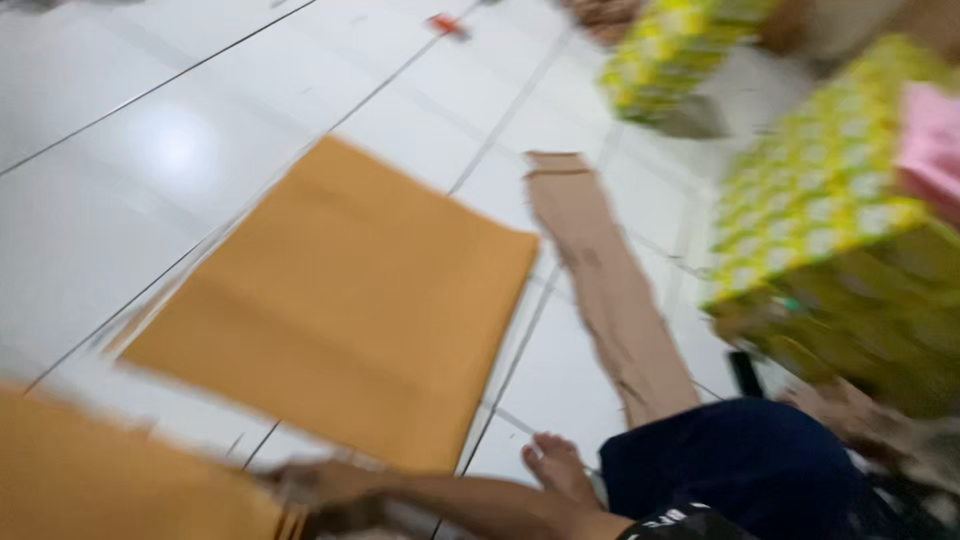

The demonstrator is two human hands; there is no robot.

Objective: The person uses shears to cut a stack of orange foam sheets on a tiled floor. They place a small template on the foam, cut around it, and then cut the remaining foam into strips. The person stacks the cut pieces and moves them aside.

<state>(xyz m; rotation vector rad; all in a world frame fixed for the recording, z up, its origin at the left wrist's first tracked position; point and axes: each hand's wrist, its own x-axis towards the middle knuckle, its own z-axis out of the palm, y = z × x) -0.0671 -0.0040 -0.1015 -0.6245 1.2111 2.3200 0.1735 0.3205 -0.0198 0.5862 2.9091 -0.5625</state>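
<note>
We see 1 hand (325,487) low in the blurred view, at the end of a forearm that comes in from the right; which of the person's hands it is we cannot tell, and whether its fingers are spread, pressed together or pinching we cannot tell either, because of the blur. It lies at the near edge of a large orange-brown paper sheet (350,300) that is flat on the white tiled floor (120,160) just above the hand. To the hand's left, touching or nearly so, is a second orange-brown sheet (110,480), cut off by the picture's edge. To the hand's right are a bare foot (558,466) and a knee in dark blue cloth (740,460). Further up and right of the hand lies a long brown cardboard strip (605,285), and beyond it stand 2 yellow-green patterned boxes (830,190), well apart from the hand.
</note>
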